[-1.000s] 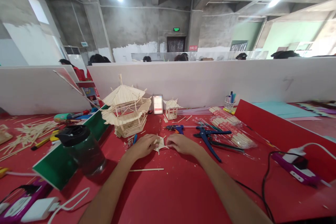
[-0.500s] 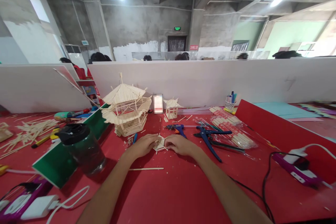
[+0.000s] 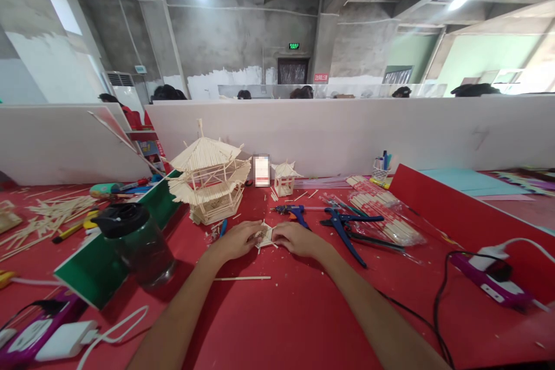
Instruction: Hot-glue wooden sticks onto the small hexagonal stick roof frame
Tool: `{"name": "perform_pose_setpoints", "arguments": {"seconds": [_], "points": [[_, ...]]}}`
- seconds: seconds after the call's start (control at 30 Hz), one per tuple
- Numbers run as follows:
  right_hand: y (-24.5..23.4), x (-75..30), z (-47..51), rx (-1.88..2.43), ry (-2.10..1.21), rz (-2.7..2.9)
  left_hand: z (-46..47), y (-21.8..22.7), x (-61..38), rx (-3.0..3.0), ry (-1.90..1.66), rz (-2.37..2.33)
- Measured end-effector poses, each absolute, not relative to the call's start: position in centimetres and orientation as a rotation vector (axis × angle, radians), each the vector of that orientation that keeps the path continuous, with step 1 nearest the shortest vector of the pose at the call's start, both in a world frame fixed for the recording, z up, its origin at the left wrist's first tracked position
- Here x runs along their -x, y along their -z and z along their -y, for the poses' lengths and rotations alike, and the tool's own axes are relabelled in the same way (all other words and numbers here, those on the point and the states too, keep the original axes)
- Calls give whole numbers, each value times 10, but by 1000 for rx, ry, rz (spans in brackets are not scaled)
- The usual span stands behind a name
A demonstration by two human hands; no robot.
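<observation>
Between my hands, on the red tabletop, is a small many-sided frame of wooden sticks (image 3: pixel 266 236). My left hand (image 3: pixel 241 239) grips its left side with bent fingers. On the right side, my right hand (image 3: pixel 295 238) has its fingers curled onto the frame's edge; the fingertips are partly hidden. A loose stick (image 3: pixel 243 278) lies nearer to me. Beyond my left hand stands a two-tiered stick pavilion (image 3: pixel 208 176), and a smaller stick pavilion (image 3: pixel 285 179) is further back. Just past my right hand lies a blue glue gun (image 3: pixel 295 212).
Blue-handled cutters (image 3: pixel 347 231) and bagged sticks (image 3: pixel 385 214) lie to the right. At left stand a dark water bottle (image 3: pixel 136 248) and a green divider (image 3: pixel 97 277). Power strips (image 3: pixel 492 280) and cables flank the work area. A white partition (image 3: pixel 325 133) closes the back.
Almost nothing differs. Both hands keep their places on the stick frame, with at most a tiny shift of the left fingers.
</observation>
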State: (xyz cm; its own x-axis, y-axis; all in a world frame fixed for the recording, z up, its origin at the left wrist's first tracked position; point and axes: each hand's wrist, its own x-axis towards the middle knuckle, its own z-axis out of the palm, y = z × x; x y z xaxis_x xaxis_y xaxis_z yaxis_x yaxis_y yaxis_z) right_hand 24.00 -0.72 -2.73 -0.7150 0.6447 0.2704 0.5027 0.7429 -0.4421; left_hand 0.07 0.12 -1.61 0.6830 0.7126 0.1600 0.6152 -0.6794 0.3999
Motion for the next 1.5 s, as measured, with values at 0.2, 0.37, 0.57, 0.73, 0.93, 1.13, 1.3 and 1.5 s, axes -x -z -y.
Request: {"name": "perform_pose_setpoints", "arguments": {"seconds": [0.2,0.37,0.57,0.73,0.93,1.13,1.3,1.5], "points": [[27,-240,7,843,-443,2534,1,13,-2,-2579,-434,-1054],[27,-239,6,817,-423,2551,3,11,-2,-2539,-411,-1068],[25,-239,6,831,-425,2568,-3,19,0,-2530,-406,-1112],[26,-238,5,832,-399,2580,-4,20,2,-2518,-405,-1103],[27,-238,4,831,-384,2583,-8,24,-1,-2446,-446,-1123],[24,-237,7,886,-375,2589,-12,22,-7,-2354,-472,-1049],[25,-237,7,895,-335,2611,-11,22,-9,-2319,-504,-1069],[27,-237,7,914,-309,2596,-13,25,-4,-2348,-514,-991]]}}
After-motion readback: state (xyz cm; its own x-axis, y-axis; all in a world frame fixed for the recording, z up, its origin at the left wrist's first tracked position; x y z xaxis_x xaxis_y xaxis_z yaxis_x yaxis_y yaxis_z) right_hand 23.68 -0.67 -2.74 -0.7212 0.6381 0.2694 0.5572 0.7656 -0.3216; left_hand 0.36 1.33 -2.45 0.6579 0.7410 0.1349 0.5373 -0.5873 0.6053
